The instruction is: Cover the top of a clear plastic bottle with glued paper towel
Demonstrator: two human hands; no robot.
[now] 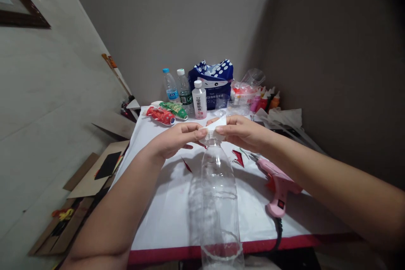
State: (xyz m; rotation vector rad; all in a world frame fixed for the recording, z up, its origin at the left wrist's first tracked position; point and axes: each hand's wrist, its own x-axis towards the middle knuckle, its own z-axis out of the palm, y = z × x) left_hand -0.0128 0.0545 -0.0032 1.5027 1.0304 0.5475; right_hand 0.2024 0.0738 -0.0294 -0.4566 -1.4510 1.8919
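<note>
A large clear plastic bottle [220, 181] stands out from the near edge toward the far side, its neck pointing away from me. Around or over its mouth is a white paper-like piece [215, 130]. My left hand [175, 137] pinches this piece on the left between thumb and fingers. From the right, my right hand [243, 131] grips it too, thumb on the near face, with one corner sticking up. The bottle's very mouth is hidden by the white piece and my fingers. Red scraps [238, 158] lie by the neck, and a pink hot glue gun [280, 183] rests under my right forearm.
At the back stand two water bottles [171, 88], a white-capped drink bottle [199, 100] and a blue bag [211, 86]. Red and green packets [160, 115] lie left of them; paint bottles [263, 101] stand right. Cardboard [95, 173] leans beside the white-covered table [167, 219].
</note>
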